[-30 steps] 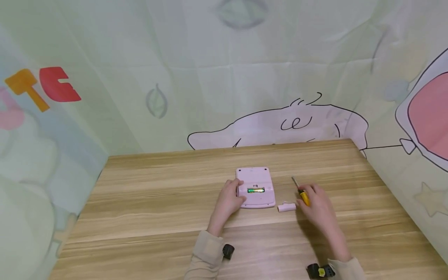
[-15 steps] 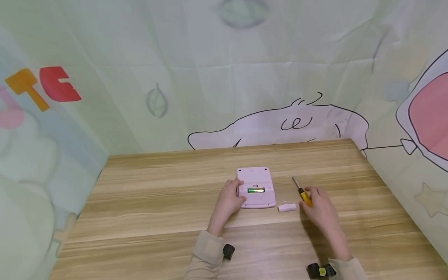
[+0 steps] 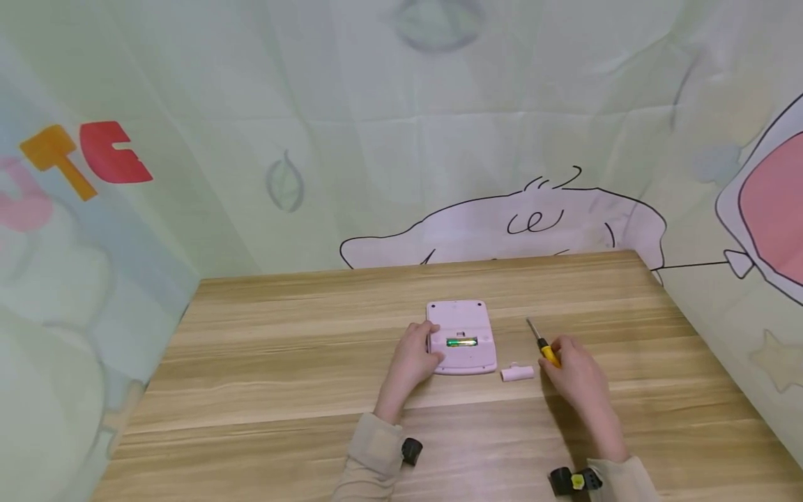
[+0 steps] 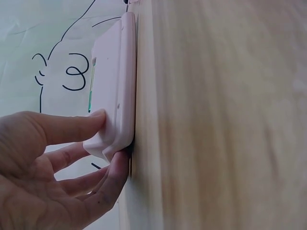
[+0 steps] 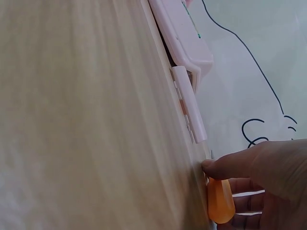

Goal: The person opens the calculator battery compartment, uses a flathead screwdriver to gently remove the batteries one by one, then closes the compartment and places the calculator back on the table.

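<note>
Left grip (image 3: pixel 410 355) is closed on the left side of the pink device (image 3: pixel 463 358), thumb on its upper face and fingertips tucked round its edge, and I read that as a steadying hold. That device lies back side up on the bench (image 3: pixel 282 383), right of the middle and nearer the far edge than the part of the bench closest to me. Its battery slot is uncovered, with a green and gold battery (image 3: pixel 462 342) seated in it. What has just changed is on my right: over the last second the right grip (image 3: pixel 577 373) has eased back towards the right edge of the bench, while the screwdriver (image 3: pixel 548 353) has stayed where it was, yellow handle near my fingers and tip aimed at the far edge. My fingers are loosely parted about the handle; whether skin and plastic still touch, I cannot tell. To me that means the tool is being let go rather than turned, so the work in hand now sits with the open slot and the loose cover. This small pink cover (image 3: pixel 517 374) lies just beside the device's near right corner, between it and the screwdriver, with nothing holding it. Across both views, device and cover look unmoved.
</note>
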Demonstrator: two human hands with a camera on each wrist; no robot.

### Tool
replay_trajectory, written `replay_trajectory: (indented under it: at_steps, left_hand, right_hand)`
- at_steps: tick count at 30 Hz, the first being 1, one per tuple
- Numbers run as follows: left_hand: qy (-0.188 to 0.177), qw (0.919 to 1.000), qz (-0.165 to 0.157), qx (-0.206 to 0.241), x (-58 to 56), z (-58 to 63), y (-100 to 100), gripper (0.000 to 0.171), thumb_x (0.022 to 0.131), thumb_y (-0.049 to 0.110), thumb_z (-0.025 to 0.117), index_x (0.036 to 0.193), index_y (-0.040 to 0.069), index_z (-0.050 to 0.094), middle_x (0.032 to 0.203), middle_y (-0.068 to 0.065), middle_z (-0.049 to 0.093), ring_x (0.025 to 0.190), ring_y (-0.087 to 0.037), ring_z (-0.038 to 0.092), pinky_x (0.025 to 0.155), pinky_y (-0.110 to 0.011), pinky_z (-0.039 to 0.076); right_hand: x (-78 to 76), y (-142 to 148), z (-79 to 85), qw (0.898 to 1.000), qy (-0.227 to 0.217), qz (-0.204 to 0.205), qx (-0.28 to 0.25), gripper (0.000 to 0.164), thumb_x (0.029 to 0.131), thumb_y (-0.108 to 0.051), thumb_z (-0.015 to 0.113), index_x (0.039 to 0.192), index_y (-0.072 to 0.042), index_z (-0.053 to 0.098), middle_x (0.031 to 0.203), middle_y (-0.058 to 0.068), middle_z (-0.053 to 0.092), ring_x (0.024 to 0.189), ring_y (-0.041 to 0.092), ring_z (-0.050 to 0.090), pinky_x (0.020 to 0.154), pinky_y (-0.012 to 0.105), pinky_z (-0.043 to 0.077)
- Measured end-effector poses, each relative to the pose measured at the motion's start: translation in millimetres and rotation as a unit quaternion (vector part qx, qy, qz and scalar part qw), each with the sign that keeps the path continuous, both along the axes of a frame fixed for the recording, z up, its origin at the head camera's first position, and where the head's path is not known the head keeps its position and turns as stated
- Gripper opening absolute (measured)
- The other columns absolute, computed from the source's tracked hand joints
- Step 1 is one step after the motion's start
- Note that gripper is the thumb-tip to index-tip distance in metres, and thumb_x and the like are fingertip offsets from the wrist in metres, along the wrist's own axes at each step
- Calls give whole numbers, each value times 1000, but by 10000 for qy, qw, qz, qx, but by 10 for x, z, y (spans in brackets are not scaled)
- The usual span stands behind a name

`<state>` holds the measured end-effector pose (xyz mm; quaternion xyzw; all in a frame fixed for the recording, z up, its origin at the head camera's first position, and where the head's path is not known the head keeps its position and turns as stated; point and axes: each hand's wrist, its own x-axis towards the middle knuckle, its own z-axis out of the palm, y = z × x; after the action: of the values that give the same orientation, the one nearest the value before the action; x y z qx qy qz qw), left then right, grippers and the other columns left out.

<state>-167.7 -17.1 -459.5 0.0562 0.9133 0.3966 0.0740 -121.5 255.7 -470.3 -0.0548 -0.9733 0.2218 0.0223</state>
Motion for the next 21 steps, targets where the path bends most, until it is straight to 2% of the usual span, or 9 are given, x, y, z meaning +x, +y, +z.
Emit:
replay_trajectory:
  at_steps: [9,21]
  left_hand:
    - [38,10000,7,-19,-3,-5,3,48,78,5,73,124,4,59,105,-12,57,87,-20,51,84,-39,47]
    - [61,9999,10,-85,-7,1,5,48,78,5,73,123,4,60,104,-12,57,85,-20,50,82,-38,47]
  right_hand:
    - [-7,8,16,10000,-62,-10,-7,31,86,-19,66,105,3,56,89,15,59,70,24,51,57,33,37]
    - [-29,-9,3,9998,-142,-90,-127,27,87,-17,61,105,2,57,92,15,61,70,23,51,57,29,36]
